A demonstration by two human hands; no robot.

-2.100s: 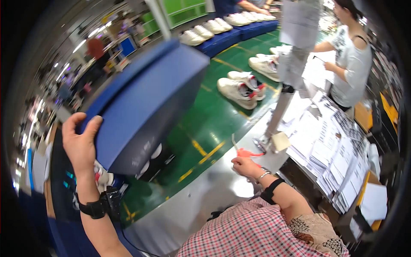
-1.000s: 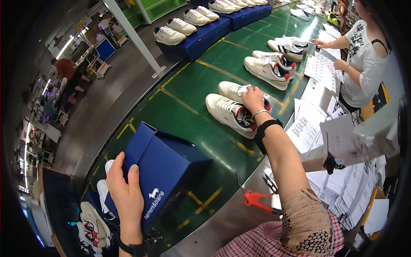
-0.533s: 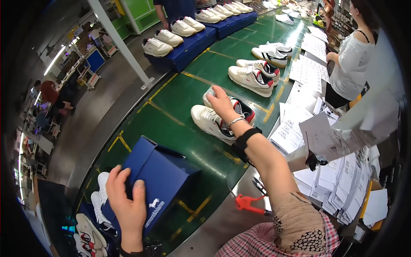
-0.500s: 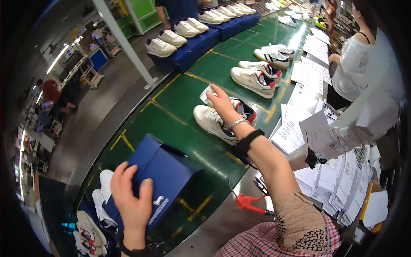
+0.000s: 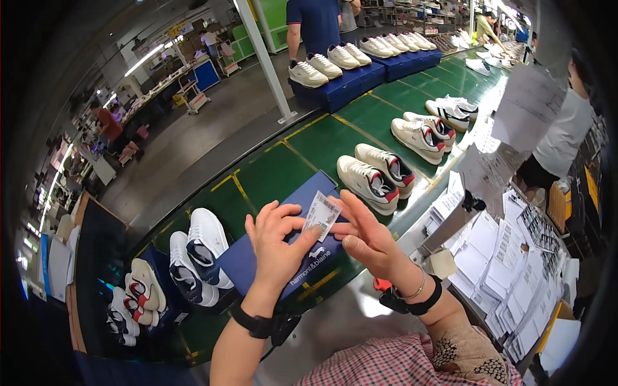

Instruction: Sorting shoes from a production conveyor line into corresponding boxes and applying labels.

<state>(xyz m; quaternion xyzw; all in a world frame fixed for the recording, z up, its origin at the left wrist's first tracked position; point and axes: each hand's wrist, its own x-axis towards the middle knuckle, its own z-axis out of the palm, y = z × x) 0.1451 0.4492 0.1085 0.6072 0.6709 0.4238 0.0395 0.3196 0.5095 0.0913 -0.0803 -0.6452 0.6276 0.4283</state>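
Though half-spread, left hand with white label

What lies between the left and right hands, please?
The head view shows a white label, pinched by the left hand, between that hand and the right hand, over the blue shoebox.

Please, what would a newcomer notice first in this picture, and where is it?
Probably the small white label, near the picture's middle, pinched in the left hand over a blue box. Next come the cream sneakers standing on the green surface beyond, and the loose papers at right.
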